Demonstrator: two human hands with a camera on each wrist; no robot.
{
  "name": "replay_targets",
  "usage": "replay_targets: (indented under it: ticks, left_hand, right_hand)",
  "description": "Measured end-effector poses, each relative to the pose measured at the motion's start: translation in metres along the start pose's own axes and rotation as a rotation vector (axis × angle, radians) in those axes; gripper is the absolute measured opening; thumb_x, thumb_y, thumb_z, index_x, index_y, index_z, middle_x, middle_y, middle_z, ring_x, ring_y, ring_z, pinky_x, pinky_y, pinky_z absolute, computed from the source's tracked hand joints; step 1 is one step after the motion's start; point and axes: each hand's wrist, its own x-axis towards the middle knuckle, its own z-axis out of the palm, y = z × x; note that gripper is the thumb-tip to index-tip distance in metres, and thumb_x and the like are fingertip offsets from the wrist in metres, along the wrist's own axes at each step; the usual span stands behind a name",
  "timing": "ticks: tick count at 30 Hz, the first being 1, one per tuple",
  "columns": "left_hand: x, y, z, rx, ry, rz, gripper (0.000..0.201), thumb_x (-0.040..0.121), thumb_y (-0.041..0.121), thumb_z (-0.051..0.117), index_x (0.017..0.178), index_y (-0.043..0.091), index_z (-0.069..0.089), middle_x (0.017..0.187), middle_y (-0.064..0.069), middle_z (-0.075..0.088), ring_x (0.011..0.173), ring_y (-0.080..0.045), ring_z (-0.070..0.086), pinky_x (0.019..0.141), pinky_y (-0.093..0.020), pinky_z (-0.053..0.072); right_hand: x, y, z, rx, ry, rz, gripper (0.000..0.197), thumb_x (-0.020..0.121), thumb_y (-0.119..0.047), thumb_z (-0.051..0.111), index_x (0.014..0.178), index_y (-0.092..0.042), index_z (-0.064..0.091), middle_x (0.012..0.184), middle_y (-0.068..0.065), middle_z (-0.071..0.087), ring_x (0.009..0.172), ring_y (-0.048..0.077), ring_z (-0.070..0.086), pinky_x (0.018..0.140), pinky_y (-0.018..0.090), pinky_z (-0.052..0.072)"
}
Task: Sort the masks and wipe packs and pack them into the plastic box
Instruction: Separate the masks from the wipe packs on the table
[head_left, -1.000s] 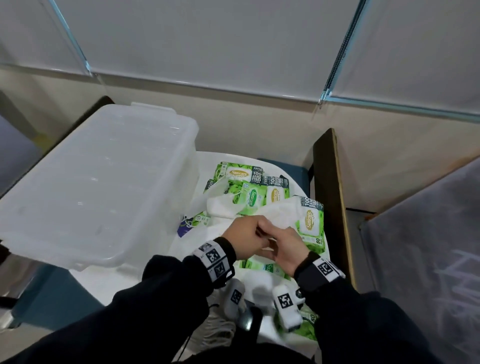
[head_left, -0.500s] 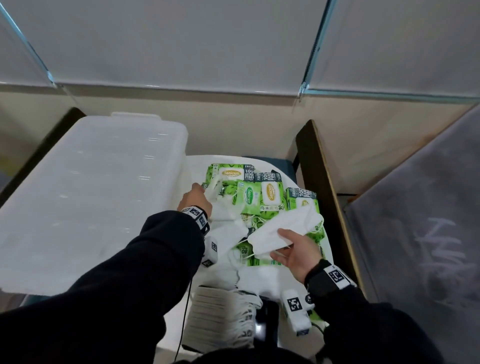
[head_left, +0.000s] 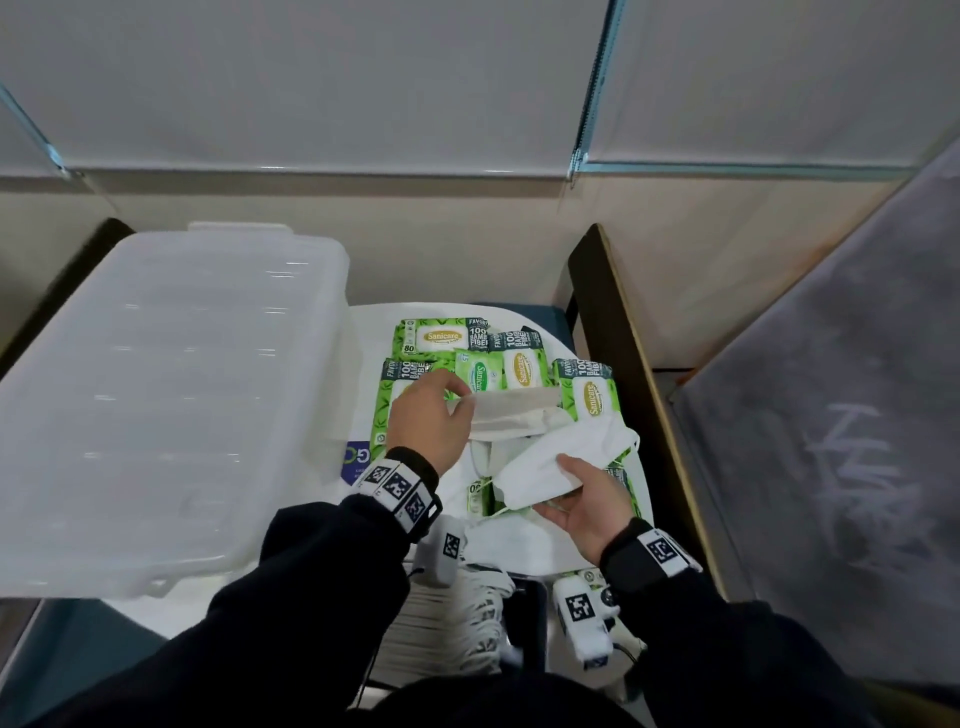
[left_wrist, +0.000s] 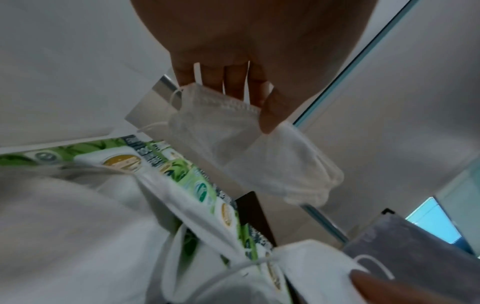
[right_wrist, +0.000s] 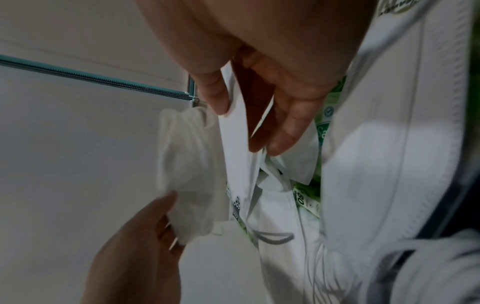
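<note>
Several green wipe packs (head_left: 451, 338) lie mixed with loose white masks on a white round table (head_left: 363, 322). My left hand (head_left: 462, 410) pinches one white mask (head_left: 511, 415) by its edge above the packs; the left wrist view shows that mask (left_wrist: 249, 148) hanging from the fingers of my left hand (left_wrist: 241, 102). My right hand (head_left: 558, 486), palm up, holds a folded white mask (head_left: 566, 454) between thumb and fingers, just right of the left hand. In the right wrist view the right hand (right_wrist: 246, 129) grips its mask (right_wrist: 237, 144). The translucent plastic box (head_left: 156, 389) stands at the left.
A stack of white masks (head_left: 452, 618) sits at the table's near edge, below my arms. A dark wooden board (head_left: 623, 364) stands upright along the table's right side. A grey sheet (head_left: 831, 441) lies beyond it. A pale wall closes off the back.
The hands were together over the pile, then parted. My left hand reached to the pile beside the box and now lifts a mask towards the right hand, which keeps its own mask.
</note>
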Motion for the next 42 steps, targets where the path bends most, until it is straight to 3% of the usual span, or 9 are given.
replay_targets:
  ticks: [6, 12, 15, 18, 22, 27, 32, 35, 42]
  left_hand:
    - [-0.021, 0.053, -0.015, -0.223, 0.030, 0.102, 0.014, 0.092, 0.022, 0.064, 0.088, 0.026, 0.052, 0.080, 0.015, 0.065, 0.069, 0.004, 0.059, 0.063, -0.015, 0.043]
    - [-0.050, 0.059, 0.029, 0.118, -0.520, 0.235, 0.029, 0.084, 0.055, 0.069, 0.094, 0.028, 0.074, 0.151, 0.000, 0.051, 0.140, -0.011, 0.045, 0.111, -0.036, 0.041]
    - [-0.047, 0.055, 0.030, -0.029, -0.336, 0.211, 0.015, 0.085, 0.039, 0.078, 0.090, 0.026, 0.078, 0.129, 0.004, 0.067, 0.119, -0.006, 0.059, 0.103, -0.031, 0.047]
    - [-0.041, 0.056, 0.027, -0.170, -0.250, 0.076, 0.035, 0.075, 0.023, 0.086, 0.104, 0.029, 0.067, 0.098, 0.010, 0.070, 0.084, -0.005, 0.066, 0.080, -0.023, 0.055]
    - [-0.035, 0.059, 0.030, -0.327, -0.361, -0.062, 0.039, 0.077, 0.014, 0.085, 0.111, 0.029, 0.073, 0.085, 0.007, 0.066, 0.064, -0.005, 0.057, 0.068, -0.020, 0.049]
    - [-0.039, 0.056, 0.040, -0.194, -0.293, -0.048, 0.015, 0.087, 0.019, 0.078, 0.095, 0.030, 0.073, 0.075, 0.008, 0.068, 0.067, -0.004, 0.061, 0.072, -0.022, 0.050]
    - [-0.043, 0.049, 0.041, -0.387, -0.042, -0.255, 0.006, 0.090, 0.016, 0.068, 0.086, 0.020, 0.067, 0.073, 0.001, 0.070, 0.073, -0.025, 0.070, 0.076, -0.042, 0.062]
    - [-0.040, 0.054, 0.031, -0.640, 0.068, -0.346, 0.014, 0.093, 0.002, 0.059, 0.089, 0.013, 0.066, 0.076, 0.003, 0.070, 0.070, -0.015, 0.064, 0.063, -0.032, 0.054]
    - [-0.048, 0.070, 0.042, -0.668, -0.283, -0.240, 0.011, 0.095, 0.016, 0.069, 0.085, 0.012, 0.068, 0.079, -0.003, 0.065, 0.070, -0.016, 0.059, 0.068, -0.028, 0.047]
  right_hand:
    - [-0.002, -0.004, 0.000, 0.044, -0.045, -0.031, 0.029, 0.097, -0.001, 0.063, 0.126, -0.007, 0.064, 0.120, 0.018, 0.073, 0.110, 0.042, 0.069, 0.088, 0.062, 0.059]
    - [-0.009, -0.019, 0.006, 0.180, -0.114, -0.017, 0.042, 0.089, -0.021, 0.068, 0.128, -0.004, 0.069, 0.116, 0.012, 0.069, 0.084, 0.025, 0.063, 0.063, 0.032, 0.049]
    - [-0.010, -0.026, -0.002, 0.173, -0.205, -0.007, 0.048, 0.095, -0.026, 0.060, 0.138, -0.005, 0.063, 0.134, 0.016, 0.067, 0.120, 0.035, 0.064, 0.086, 0.041, 0.057]
    - [-0.008, -0.030, -0.013, 0.134, -0.253, -0.004, 0.040, 0.104, -0.019, 0.046, 0.134, 0.002, 0.063, 0.130, 0.024, 0.068, 0.118, 0.038, 0.064, 0.089, 0.047, 0.056]
    - [-0.006, -0.031, -0.021, 0.060, -0.235, -0.041, 0.074, 0.073, -0.025, 0.085, 0.136, 0.006, 0.059, 0.130, 0.030, 0.061, 0.115, 0.041, 0.055, 0.096, 0.054, 0.048]
    - [0.001, -0.038, -0.038, 0.010, -0.268, -0.024, 0.016, 0.098, -0.003, 0.061, 0.111, -0.003, 0.069, 0.086, 0.010, 0.073, 0.065, 0.020, 0.066, 0.063, 0.042, 0.063]
    - [0.000, -0.045, -0.046, -0.069, -0.232, -0.020, 0.022, 0.097, -0.005, 0.067, 0.118, -0.004, 0.067, 0.114, 0.018, 0.076, 0.098, 0.034, 0.074, 0.075, 0.051, 0.064]
    - [0.002, -0.050, -0.052, -0.089, -0.198, -0.005, 0.022, 0.096, -0.006, 0.069, 0.118, -0.005, 0.066, 0.111, 0.017, 0.077, 0.100, 0.035, 0.075, 0.081, 0.053, 0.063]
    - [-0.001, -0.051, -0.052, -0.099, -0.230, -0.006, 0.031, 0.096, -0.001, 0.064, 0.127, 0.001, 0.062, 0.113, 0.019, 0.076, 0.095, 0.036, 0.076, 0.073, 0.048, 0.064]
